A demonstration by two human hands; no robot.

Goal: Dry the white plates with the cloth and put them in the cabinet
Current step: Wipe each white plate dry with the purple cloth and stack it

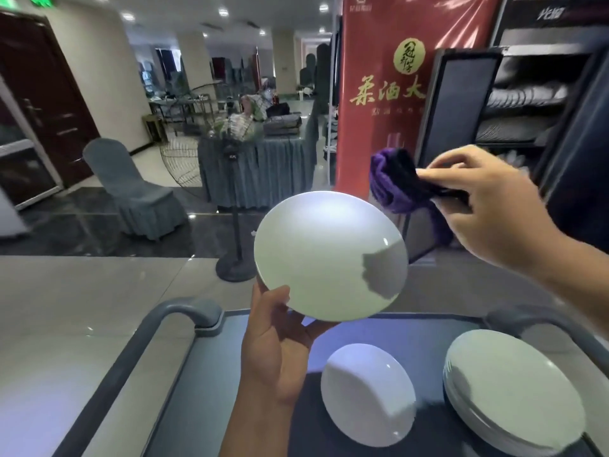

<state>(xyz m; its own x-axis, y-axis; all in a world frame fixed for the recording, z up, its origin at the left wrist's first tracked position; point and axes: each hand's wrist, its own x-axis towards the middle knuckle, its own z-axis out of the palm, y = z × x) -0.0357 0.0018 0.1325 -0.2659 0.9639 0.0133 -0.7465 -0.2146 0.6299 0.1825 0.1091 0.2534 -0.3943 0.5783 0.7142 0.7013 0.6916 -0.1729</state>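
Note:
My left hand (275, 347) grips a white plate (326, 255) by its lower left rim and holds it tilted above the cart. Up and to the right of the plate, my right hand (487, 206) pinches a purple cloth (400, 184); the cloth hangs just off the plate's upper right edge without touching its face. On the grey cart (211, 374) below lie a single white plate (367, 394) and, to its right, a stack of white plates (514, 390). The dark cabinet (514, 103) stands open at the right with rows of dishes on its shelves.
The cabinet's door (458, 103) swings out toward me. A standing fan (232, 206) rises just past the cart's far edge. A red banner (389, 77) hangs behind it. A covered chair (131, 189) and draped table (257, 163) stand farther back on the left.

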